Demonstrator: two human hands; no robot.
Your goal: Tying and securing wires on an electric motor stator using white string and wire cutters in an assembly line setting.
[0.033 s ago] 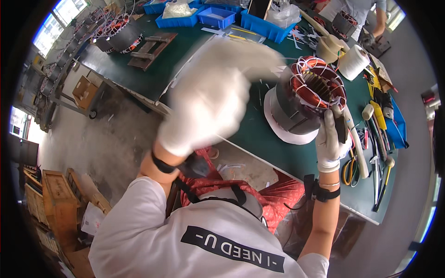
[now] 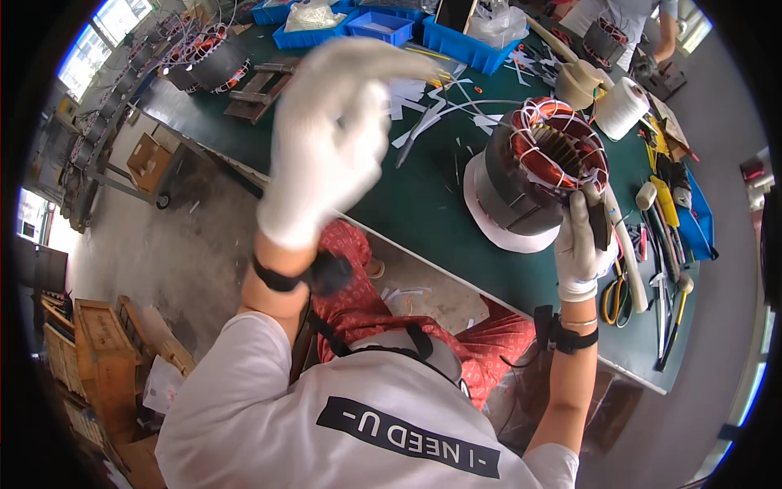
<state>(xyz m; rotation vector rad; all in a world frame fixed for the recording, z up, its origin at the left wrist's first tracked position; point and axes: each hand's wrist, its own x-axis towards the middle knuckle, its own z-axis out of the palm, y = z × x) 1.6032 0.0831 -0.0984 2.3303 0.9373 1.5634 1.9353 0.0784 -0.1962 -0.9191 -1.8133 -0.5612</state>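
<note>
While the right hand (image 2: 580, 257) rests against the near rim of the stator (image 2: 521, 196), its fingers bent around a dark flat piece (image 2: 600, 222), the left hand (image 2: 322, 155) hangs blurred over the bench (image 2: 456, 265), curled with its fingers pointing toward the far side; I cannot tell whether it grips anything. The stator lies tilted on a white pad (image 2: 521, 242), its open end facing up. Its copper winding (image 2: 531, 151) appears to be in place, and white lacing loops around much of the ring that shows; how much lacing is left, I cannot tell.

Beyond the right hand, a blue bin (image 2: 702, 228) sits at the bench's right edge, its contents unclear. Farther off, a big blue tray (image 2: 466, 53) holds a clear bag (image 2: 497, 33) and a dark panel. Beside it, a small tray (image 2: 381, 31) shows no clear contents; the next tray (image 2: 309, 38) carries a white bundle (image 2: 314, 16).
</note>
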